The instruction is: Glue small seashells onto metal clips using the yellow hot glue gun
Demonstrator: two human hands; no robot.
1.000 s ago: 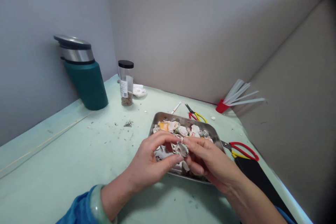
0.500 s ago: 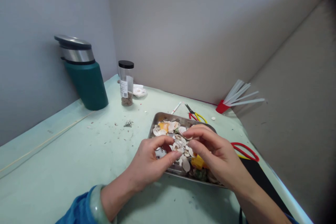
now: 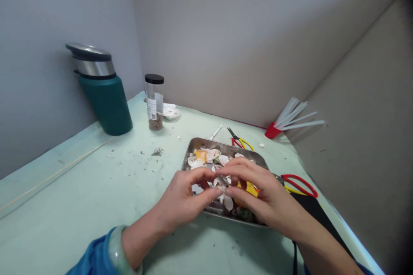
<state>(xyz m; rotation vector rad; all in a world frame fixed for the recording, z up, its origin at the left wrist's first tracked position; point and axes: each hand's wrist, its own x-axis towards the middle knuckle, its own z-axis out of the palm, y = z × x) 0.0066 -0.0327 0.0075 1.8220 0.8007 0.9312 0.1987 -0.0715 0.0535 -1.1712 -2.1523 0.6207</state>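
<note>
Between the fingertips of both hands, over the tray, is a small grey-white piece (image 3: 222,181) that looks like a shell; its outline is partly hidden and blurred. My left hand (image 3: 187,191) pinches it from the left with thumb and forefinger. From the right, the thumb and fingers of my right hand (image 3: 258,184) close on the same piece. Below them lies a metal tray (image 3: 232,148) of seashells (image 3: 211,154), mostly white, with some orange ones. Something bright yellow (image 3: 248,187) shows in the tray behind my right fingers.
Beyond the tray lie small scissors (image 3: 240,141) and a white stick (image 3: 216,132). Larger red-and-yellow-handled scissors (image 3: 300,184) and a black flat object (image 3: 318,219) are at right. Further back stand a red cup (image 3: 272,130) of translucent sticks, a clear jar (image 3: 155,107) and a green bottle (image 3: 106,103).
My right hand drew slightly away to the right with its fingers apart, then came back to meet the left fingertips at the small piece. My left hand has stayed nearly still.
</note>
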